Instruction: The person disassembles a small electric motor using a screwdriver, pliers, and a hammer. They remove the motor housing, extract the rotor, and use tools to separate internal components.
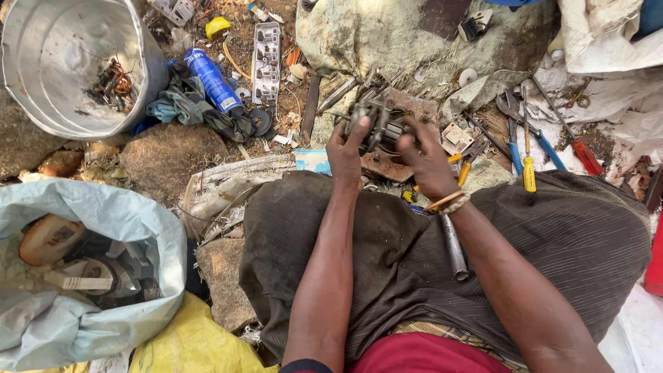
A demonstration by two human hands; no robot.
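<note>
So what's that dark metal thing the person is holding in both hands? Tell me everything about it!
The dark metal part looks like a small motor or a similar machine piece, grey-black and grimy, with a ribbed, rounded body. It is held up in front of the person's knees, above a rusty flat plate. The left hand grips its left side with fingers curled over the top; the right hand holds its right side. Finer details are too small to tell.

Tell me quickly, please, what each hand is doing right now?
Left hand: closed on the small motor.
Right hand: closed on the same motor.
</note>
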